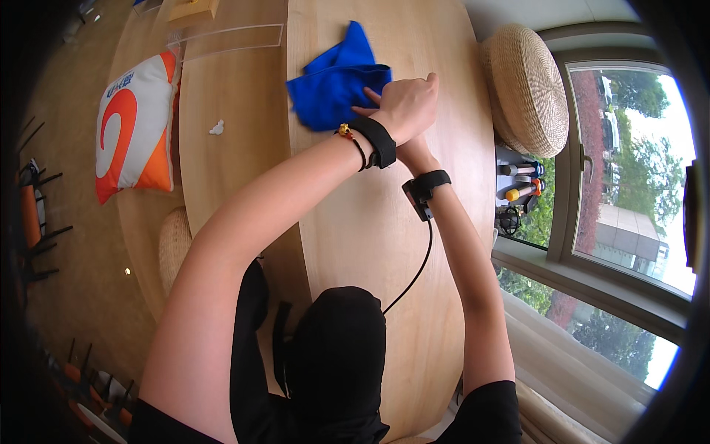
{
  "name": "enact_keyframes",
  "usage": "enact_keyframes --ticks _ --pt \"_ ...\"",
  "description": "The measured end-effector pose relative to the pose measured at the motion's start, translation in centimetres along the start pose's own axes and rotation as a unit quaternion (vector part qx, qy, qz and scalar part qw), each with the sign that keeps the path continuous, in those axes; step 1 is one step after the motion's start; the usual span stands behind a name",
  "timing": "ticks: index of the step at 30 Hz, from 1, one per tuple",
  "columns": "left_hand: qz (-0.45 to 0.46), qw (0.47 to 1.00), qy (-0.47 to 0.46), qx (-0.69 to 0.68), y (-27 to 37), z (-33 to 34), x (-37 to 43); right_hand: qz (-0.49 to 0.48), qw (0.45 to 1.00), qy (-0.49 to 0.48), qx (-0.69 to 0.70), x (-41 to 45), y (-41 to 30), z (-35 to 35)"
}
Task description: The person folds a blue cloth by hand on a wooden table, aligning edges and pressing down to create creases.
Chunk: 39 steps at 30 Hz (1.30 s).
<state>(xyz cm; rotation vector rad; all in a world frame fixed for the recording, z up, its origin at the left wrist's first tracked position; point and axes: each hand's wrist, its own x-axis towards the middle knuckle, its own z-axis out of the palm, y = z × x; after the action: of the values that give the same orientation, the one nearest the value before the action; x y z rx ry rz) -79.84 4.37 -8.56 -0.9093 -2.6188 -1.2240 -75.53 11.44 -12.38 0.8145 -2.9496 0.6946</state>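
My forearms cross over the wooden surface. My left hand (407,108), with a black strap and a beaded cord bracelet at its wrist, lies over my right hand, its fingers curled and largely turned from view. Of my right hand (370,101), only fingertips show past the left wrist, against a rumpled blue cloth (338,91); whether they grip it is hidden. The cloth lies partly folded, one corner pointing away from me. A black strap with a small device (419,197) sits on my right wrist, and a black cable runs from it towards my body.
A white and orange cushion (136,130) lies at left. A small white piece (217,127) rests on the lower wooden surface, near a clear acrylic frame (227,39). Woven round seats (530,91) stand by the window at right, beside handled items (524,190).
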Motion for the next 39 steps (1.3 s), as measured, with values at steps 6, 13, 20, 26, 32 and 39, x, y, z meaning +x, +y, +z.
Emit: enact_keyframes --ticks 6,13,20,26,32,39 --pt "-0.023 0.999 -0.041 -0.017 -0.4 -1.1 -0.2 0.235 0.962 0.093 -0.108 -3.7 1.8 -2.3" --pt "0.012 0.993 -0.109 0.050 -2.3 1.9 -1.6 0.324 0.936 0.088 -0.108 -8.9 3.2 -5.5" --pt "0.085 0.984 -0.129 0.094 -1.7 3.6 -0.5 0.294 0.940 0.074 -0.153 -10.0 4.9 -5.6" --pt "0.138 0.972 -0.159 0.105 -2.4 6.2 2.0 0.270 0.956 0.076 -0.085 -9.7 5.0 -5.9" --pt "0.142 0.963 -0.217 0.077 -2.5 5.8 3.4 0.342 0.923 0.125 0.126 -12.0 2.3 -10.5" --pt "0.131 0.948 -0.236 0.171 -2.4 5.5 4.6 0.553 0.803 -0.020 0.223 -23.9 5.8 -25.7"
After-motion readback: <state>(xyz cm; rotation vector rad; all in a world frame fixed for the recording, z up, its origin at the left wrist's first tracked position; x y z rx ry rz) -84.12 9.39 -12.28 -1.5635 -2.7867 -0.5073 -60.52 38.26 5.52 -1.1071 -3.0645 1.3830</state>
